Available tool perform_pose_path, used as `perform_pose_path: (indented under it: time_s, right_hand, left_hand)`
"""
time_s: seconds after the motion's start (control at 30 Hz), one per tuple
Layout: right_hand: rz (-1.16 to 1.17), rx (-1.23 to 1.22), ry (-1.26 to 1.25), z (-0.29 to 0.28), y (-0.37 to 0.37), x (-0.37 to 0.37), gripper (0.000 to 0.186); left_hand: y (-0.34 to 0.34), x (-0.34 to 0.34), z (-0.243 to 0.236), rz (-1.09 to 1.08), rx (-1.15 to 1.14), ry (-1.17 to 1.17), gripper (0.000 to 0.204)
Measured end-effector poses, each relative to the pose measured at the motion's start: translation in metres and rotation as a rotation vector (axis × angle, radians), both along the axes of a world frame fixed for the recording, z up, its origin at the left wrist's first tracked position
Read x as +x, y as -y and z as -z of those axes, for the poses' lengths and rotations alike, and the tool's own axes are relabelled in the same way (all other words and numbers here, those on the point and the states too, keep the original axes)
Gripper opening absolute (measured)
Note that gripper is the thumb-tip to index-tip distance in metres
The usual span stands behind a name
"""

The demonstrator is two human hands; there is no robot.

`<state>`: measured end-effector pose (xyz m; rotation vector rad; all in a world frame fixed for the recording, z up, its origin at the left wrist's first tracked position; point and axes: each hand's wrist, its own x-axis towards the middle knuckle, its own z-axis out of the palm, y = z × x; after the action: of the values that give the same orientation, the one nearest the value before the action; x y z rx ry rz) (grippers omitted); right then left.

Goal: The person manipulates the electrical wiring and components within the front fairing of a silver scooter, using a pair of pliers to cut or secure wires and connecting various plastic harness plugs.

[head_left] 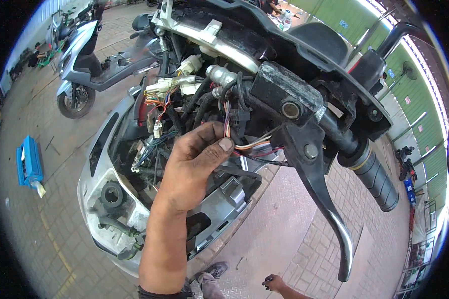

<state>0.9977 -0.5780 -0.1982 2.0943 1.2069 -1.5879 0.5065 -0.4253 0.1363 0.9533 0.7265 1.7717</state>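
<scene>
My left hand [199,159] pinches a bundle of thin coloured wires [228,122] between thumb and fingers, beside the handlebar of a partly stripped scooter. Orange, white and other strands [254,145] run on from the pinch toward the brake lever [324,199]. Near the hand, several pale plug connectors [172,84] hang among tangled wiring. Far lower, my right hand [274,283] is closed, its fingers curled round something small and dark that I cannot make out.
Above the lever sits the black brake fluid reservoir [287,89], with a rubber grip [376,182] to its right. The silver-grey body panel [97,164] spreads below. A blue box [29,160] lies on the paving at left; another scooter [87,62] stands behind.
</scene>
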Motion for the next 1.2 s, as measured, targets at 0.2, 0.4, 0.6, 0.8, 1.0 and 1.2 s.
perform_pose_path:
  time_s: [0.2, 0.4, 0.6, 0.8, 1.0, 1.2]
  right_hand:
    - [-0.048, -0.001, 0.031, 0.007, -0.002, 0.008, 0.033]
    - [-0.064, -0.007, 0.03, 0.009, -0.005, 0.008, 0.032]
    - [-0.117, 0.049, 0.0, -0.001, -0.008, -0.01, 0.028]
    - [-0.104, 0.062, 0.057, -0.015, -0.017, -0.019, 0.028]
    - [-0.198, 0.096, 0.032, 0.002, -0.016, -0.025, 0.027]
    - [-0.009, -0.048, -0.309, 0.077, 0.011, 0.087, 0.031]
  left_hand:
    - [0.006, 0.005, -0.01, 0.006, -0.071, -0.051, 0.013]
    - [0.008, 0.002, -0.014, -0.006, -0.11, -0.143, 0.011]
    - [-0.002, 0.036, 0.002, -0.525, 0.201, -0.164, 0.039]
    - [-0.008, 0.042, 0.007, -0.782, 0.241, -0.588, 0.023]
    - [-0.009, 0.034, 0.014, -0.833, 0.279, -0.757, 0.026]
    - [-0.025, 0.055, 0.004, -0.873, 0.354, -0.647, 0.019]
